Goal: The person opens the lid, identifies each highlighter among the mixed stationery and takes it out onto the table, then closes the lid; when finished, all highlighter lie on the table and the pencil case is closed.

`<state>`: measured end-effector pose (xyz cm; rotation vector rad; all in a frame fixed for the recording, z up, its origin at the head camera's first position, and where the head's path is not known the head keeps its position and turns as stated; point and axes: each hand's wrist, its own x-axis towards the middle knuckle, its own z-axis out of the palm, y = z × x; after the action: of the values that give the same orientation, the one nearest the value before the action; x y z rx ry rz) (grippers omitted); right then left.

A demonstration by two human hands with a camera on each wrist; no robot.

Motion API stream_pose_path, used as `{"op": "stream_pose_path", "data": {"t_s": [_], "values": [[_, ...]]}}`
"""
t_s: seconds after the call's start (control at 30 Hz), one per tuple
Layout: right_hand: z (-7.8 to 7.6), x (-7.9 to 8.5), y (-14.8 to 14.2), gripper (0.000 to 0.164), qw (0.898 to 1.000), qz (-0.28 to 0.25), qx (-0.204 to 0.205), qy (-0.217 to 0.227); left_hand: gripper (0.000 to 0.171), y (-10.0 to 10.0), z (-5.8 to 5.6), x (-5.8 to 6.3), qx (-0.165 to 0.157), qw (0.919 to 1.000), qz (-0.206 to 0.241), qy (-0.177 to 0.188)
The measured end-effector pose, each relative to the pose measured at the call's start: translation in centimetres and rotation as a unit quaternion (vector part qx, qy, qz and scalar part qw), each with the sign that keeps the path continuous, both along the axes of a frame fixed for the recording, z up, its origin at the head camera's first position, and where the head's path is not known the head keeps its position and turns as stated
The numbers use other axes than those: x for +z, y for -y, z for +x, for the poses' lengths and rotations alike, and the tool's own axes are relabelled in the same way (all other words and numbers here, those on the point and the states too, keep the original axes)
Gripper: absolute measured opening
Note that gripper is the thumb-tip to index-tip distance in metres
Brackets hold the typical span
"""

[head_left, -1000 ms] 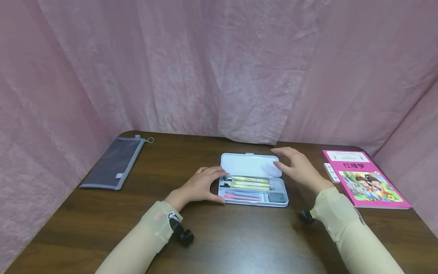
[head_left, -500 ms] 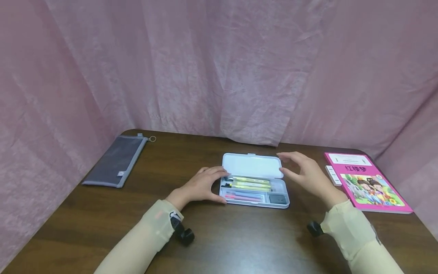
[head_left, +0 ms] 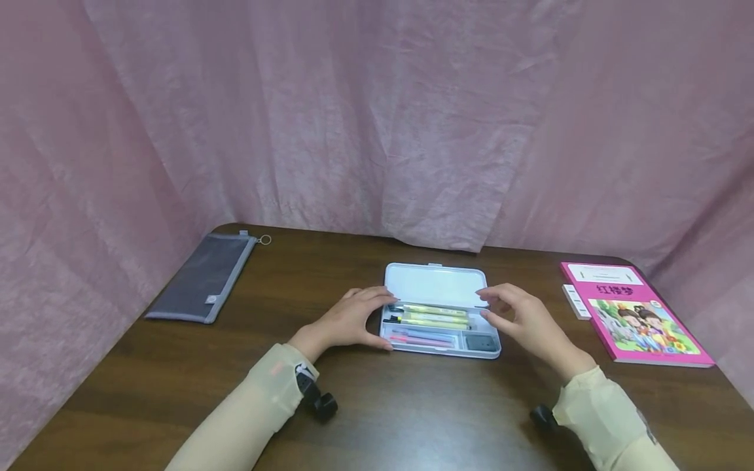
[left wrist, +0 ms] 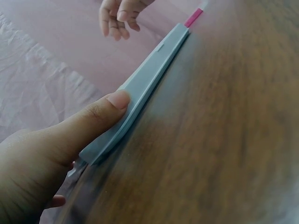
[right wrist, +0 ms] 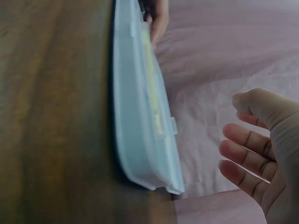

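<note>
A pale blue pencil case (head_left: 436, 284) lies on the table with its lid folded back. Inside are yellow pens (head_left: 436, 317), thin pink and blue pens (head_left: 421, 340) and a dark grey square piece (head_left: 481, 343). My left hand (head_left: 347, 320) grips the case's left end, the thumb (left wrist: 119, 100) pressing its front wall in the left wrist view and the fingers at the hinge side. By the right end, my right hand (head_left: 533, 324) hovers with fingers loosely bent, holding nothing. The right wrist view shows a gap between this hand (right wrist: 266, 144) and the case (right wrist: 128, 93).
A grey zip pouch (head_left: 200, 278) with a ring lies at the table's left edge. To the right sits a pink picture book (head_left: 639, 317), with a small white box (head_left: 575, 301) beside it. Behind the brown table (head_left: 412, 418) hangs a pink curtain (head_left: 353, 118).
My right hand has come away from the lid's right edge, shifting right and then toward me, to beside the case's right end. The left hand keeps its grip; the case stays put.
</note>
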<state>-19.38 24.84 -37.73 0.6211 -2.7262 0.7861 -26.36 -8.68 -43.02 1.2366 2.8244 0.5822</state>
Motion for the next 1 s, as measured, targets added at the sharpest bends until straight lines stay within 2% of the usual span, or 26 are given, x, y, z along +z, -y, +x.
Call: {"op": "stream_pose_path", "data": {"t_s": [0.37, 0.6, 0.77, 1.0], "values": [[-0.2, -1.1, -0.1, 0.034, 0.999, 0.011, -0.001, 0.041, 0.089, 0.0, 0.3, 0.2, -0.004, 0.9999, -0.008, -0.012], [-0.6, -1.3, 0.1, 0.028, 0.999, 0.026, -0.002, 0.046, 0.089, -0.1, 0.3, 0.2, 0.000, 0.9998, -0.008, -0.017], [-1.0, -1.4, 0.2, 0.026, 0.997, 0.042, -0.006, 0.070, 0.089, 0.0, 0.2, 0.2, 0.003, 0.9999, -0.009, -0.011], [-1.4, -1.4, 0.1, 0.024, 0.994, 0.064, 0.014, 0.091, 0.088, 0.0, 0.2, 0.1, 0.002, 1.0000, -0.005, -0.001]]}}
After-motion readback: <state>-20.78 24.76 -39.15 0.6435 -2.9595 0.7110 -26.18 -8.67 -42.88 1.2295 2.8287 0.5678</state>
